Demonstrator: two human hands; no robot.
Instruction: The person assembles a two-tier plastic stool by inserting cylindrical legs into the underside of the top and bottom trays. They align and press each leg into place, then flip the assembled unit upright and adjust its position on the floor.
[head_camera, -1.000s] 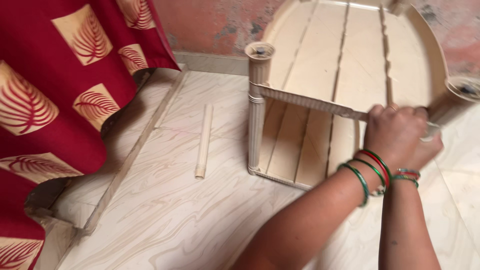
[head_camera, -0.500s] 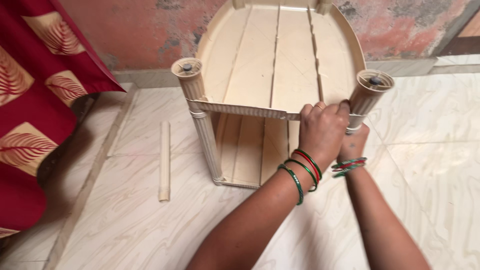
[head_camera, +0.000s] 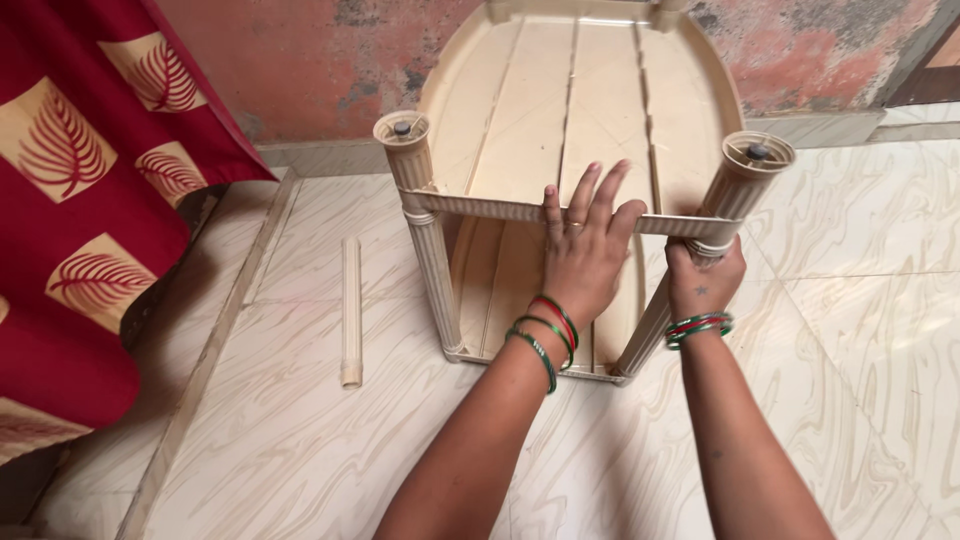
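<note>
A beige plastic rack (head_camera: 560, 120) lies on its side on the floor, its slatted shelves facing me. Two fluted legs point toward me, the left leg (head_camera: 425, 235) and the right leg (head_camera: 725, 200). My left hand (head_camera: 585, 250) rests flat on the front edge of the upper shelf, fingers spread and pointing away. My right hand (head_camera: 705, 280) is wrapped around the right leg just below the shelf edge. Both wrists carry red and green bangles.
A loose beige fluted tube (head_camera: 351, 310) lies on the marbled tile floor (head_camera: 300, 440) left of the rack. A red curtain with leaf prints (head_camera: 80, 200) hangs at the left. A stained reddish wall (head_camera: 820, 50) stands behind the rack.
The view has shifted so the rack sits nearer the centre. My left hand has opened from a grip near the right leg and now lies flat on the shelf edge. My right hand still holds the right leg.
</note>
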